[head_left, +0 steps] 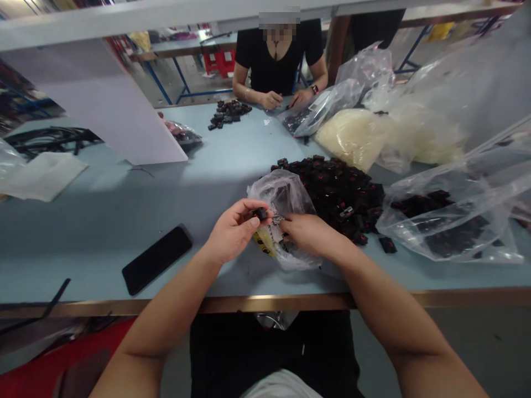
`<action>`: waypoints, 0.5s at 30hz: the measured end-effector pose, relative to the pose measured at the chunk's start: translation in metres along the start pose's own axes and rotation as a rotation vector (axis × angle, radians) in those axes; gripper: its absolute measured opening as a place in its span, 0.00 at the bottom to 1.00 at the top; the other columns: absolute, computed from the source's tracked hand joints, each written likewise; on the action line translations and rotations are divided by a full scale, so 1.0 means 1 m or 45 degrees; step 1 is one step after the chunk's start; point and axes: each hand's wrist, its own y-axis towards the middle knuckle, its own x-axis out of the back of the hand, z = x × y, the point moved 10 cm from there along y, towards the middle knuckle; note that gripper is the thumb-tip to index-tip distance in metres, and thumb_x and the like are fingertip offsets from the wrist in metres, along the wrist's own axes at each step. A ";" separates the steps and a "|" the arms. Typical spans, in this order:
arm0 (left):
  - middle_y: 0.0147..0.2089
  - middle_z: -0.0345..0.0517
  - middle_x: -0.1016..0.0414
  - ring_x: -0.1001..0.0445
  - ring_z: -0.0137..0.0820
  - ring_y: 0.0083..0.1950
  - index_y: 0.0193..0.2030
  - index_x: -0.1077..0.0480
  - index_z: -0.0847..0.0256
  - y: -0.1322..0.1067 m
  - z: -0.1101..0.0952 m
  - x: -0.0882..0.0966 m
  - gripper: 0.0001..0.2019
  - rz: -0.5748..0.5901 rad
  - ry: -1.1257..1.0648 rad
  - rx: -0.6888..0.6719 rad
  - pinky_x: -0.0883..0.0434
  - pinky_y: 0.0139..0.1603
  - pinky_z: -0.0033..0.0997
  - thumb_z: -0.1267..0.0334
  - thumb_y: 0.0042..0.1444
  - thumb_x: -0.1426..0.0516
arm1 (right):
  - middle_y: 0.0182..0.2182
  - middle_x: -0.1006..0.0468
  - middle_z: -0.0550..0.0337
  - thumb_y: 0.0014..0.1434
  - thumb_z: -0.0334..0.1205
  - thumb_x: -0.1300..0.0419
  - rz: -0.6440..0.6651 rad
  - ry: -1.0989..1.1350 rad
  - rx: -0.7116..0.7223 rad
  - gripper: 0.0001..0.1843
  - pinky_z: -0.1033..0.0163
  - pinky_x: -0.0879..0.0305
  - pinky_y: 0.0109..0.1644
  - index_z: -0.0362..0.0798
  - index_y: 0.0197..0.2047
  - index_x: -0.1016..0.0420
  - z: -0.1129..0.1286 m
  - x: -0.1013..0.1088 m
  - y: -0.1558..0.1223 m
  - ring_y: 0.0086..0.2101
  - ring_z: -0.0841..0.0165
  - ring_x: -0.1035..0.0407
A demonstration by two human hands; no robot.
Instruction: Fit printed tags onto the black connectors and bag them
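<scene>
Left hand (226, 235) pinching a small black part (261, 214) at the clear bag (279, 190), right hand (309, 232) bunched over it, whether on anything I can't tell; best, I'd judge, to hold the part steady and keep the bag's film off the fingertips.

On the pale-blue flat worktop (99, 215) lie a black rectangular phone (157, 260) (near the edge) and heaped small black blocky pieces (332, 190).

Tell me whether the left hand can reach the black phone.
Probably yes: the black phone lies uncovered beside the left forearm, though the left hand holds a small black part.
</scene>
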 end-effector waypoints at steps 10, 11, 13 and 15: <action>0.43 0.41 0.22 0.13 0.38 0.48 0.51 0.25 0.56 -0.002 0.015 -0.001 0.21 -0.036 -0.096 0.162 0.16 0.54 0.39 0.62 0.52 0.25 | 0.40 0.15 0.51 0.69 0.29 0.42 -0.219 0.272 0.005 0.13 0.63 0.38 0.41 0.47 0.49 0.16 -0.015 0.014 -0.001 0.40 0.61 0.23; 0.42 0.41 0.21 0.13 0.39 0.47 0.51 0.25 0.57 -0.002 0.016 -0.002 0.21 -0.032 -0.101 0.166 0.16 0.53 0.40 0.62 0.52 0.25 | 0.40 0.15 0.51 0.67 0.28 0.42 -0.246 0.314 0.005 0.14 0.63 0.37 0.42 0.46 0.49 0.16 -0.017 0.015 -0.001 0.40 0.61 0.23; 0.41 0.42 0.21 0.13 0.41 0.46 0.50 0.25 0.58 -0.002 0.017 -0.003 0.21 -0.021 -0.108 0.166 0.15 0.51 0.42 0.61 0.52 0.25 | 0.39 0.15 0.52 0.65 0.26 0.41 -0.300 0.427 0.005 0.13 0.63 0.36 0.43 0.46 0.47 0.17 -0.020 0.018 -0.002 0.40 0.62 0.23; 0.40 0.42 0.20 0.12 0.42 0.45 0.49 0.26 0.58 -0.001 0.019 -0.004 0.21 -0.013 -0.104 0.159 0.15 0.48 0.42 0.61 0.53 0.25 | 0.37 0.15 0.54 0.64 0.27 0.40 -0.350 0.577 0.013 0.11 0.64 0.35 0.42 0.46 0.45 0.17 -0.022 0.021 -0.003 0.37 0.64 0.24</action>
